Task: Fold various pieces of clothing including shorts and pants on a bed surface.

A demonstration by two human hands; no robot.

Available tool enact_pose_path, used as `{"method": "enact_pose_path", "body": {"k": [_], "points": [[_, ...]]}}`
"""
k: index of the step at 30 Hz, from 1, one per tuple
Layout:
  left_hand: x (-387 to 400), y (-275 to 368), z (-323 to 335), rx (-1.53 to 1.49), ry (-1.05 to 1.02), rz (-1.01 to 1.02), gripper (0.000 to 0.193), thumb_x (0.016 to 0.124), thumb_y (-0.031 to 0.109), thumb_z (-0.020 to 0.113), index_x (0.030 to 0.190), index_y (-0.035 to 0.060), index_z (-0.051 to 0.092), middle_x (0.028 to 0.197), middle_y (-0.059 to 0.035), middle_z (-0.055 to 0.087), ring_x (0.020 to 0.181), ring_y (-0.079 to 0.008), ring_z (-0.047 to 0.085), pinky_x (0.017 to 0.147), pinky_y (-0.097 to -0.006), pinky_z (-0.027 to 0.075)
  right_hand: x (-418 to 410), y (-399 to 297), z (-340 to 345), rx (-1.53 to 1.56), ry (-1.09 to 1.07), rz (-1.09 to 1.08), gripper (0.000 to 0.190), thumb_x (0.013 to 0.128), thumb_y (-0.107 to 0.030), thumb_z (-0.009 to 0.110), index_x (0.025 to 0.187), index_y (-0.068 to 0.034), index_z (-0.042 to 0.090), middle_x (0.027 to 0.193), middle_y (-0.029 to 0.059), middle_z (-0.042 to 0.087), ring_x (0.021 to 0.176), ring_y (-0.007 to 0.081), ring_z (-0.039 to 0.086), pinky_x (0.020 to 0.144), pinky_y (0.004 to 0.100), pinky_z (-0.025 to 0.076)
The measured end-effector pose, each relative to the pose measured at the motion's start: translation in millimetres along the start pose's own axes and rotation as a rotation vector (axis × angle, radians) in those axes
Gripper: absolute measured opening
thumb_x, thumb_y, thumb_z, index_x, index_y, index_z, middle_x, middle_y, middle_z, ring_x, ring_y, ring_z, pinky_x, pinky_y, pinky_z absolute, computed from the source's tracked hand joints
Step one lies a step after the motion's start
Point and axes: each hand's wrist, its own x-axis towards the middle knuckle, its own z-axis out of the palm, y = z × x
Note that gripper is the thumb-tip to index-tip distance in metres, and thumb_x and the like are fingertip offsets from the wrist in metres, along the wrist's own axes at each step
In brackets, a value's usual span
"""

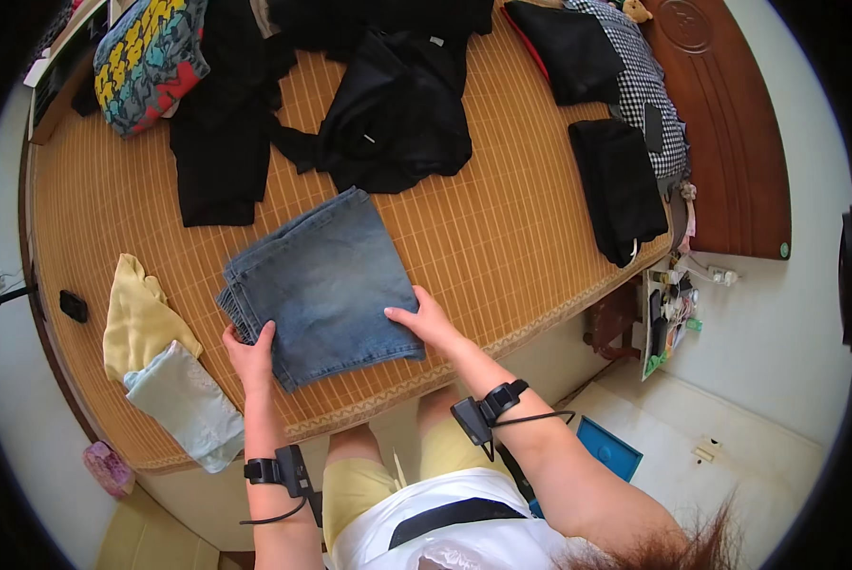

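Note:
A pair of blue denim jeans [326, 285], folded into a rough square, lies on the woven bamboo mat [511, 228] of a bed. At its left edge my left hand [251, 353] grips the folded layers, thumb on top and fingers at the side by the gathered waistband. My right hand [422, 320] holds the opposite edge, its thumb pressed on the denim. Just left of my left hand lie a pale blue cloth garment [187, 406] and a yellow garment [144, 320], partly overlapping. Beyond the jeans, black trousers [219, 142] and a crumpled black garment [404, 121] are spread out.
A folded black garment [618, 189] lies at the right, beside a checked pillow [647, 78] with a dark phone [652, 128]. The wooden headboard [725, 128] bounds that side. A small black device [74, 306] and a patterned cushion [152, 64] lie at the left.

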Motion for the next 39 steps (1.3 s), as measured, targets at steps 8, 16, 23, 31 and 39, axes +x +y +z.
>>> {"method": "enact_pose_path", "body": {"k": [8, 16, 23, 31, 39], "points": [[-11, 42, -10, -0.495, -0.482, -0.498, 0.056, 0.072, 0.022, 0.07, 0.118, -0.0001, 0.046, 0.105, -0.013, 0.059, 0.092, -0.0252, 0.061, 0.08, -0.0369, 0.051, 1, -11, -5, 0.381, -0.305, 0.032, 0.056, 0.075, -0.01, 0.064, 0.126, -0.002, 0.041, 0.117, 0.0117, 0.054, 0.107, 0.0211, 0.052, 0.093, 0.0327, 0.04], [-80, 136, 40, -0.451, -0.581, -0.376, 0.067, 0.061, 0.008, 0.069, 0.121, 0.0015, 0.041, 0.108, -0.012, 0.056, 0.097, -0.026, 0.058, 0.082, -0.0377, 0.05, -18, -51, -116, 0.38, -0.467, -0.013, 0.042, 0.076, -0.004, 0.057, 0.117, 0.001, 0.05, 0.108, 0.0076, 0.059, 0.099, 0.0146, 0.054, 0.088, 0.0293, 0.042], [-120, 235, 184, -0.539, -0.653, -0.392, 0.068, 0.06, 0.005, 0.069, 0.122, 0.0, 0.041, 0.109, -0.0129, 0.057, 0.098, -0.0269, 0.058, 0.083, -0.0399, 0.049, -16, -100, -323, 0.383, -0.298, -0.24, 0.039, 0.078, -0.01, 0.059, 0.113, 0.004, 0.052, 0.102, 0.0086, 0.061, 0.092, 0.0131, 0.055, 0.082, 0.029, 0.045], [-128, 356, 412, -0.688, -0.83, -0.232, 0.059, 0.066, 0.006, 0.063, 0.12, -0.002, 0.041, 0.108, -0.014, 0.057, 0.096, -0.0257, 0.059, 0.082, -0.0383, 0.05, 13, -122, -526, 0.392, 0.098, -0.314, 0.049, 0.073, -0.002, 0.061, 0.12, 0.006, 0.047, 0.108, 0.0079, 0.058, 0.096, 0.0128, 0.054, 0.088, 0.0264, 0.043], [-87, 404, 465, -0.779, -0.838, -0.164, 0.051, 0.069, 0.004, 0.061, 0.117, -0.001, 0.044, 0.103, -0.0128, 0.058, 0.089, -0.0244, 0.061, 0.079, -0.0373, 0.052, 75, -158, -561, 0.475, 0.132, -0.386, 0.048, 0.075, 0.0, 0.055, 0.122, 0.006, 0.048, 0.105, 0.009, 0.06, 0.088, 0.0123, 0.058, 0.08, 0.0234, 0.047]]}}
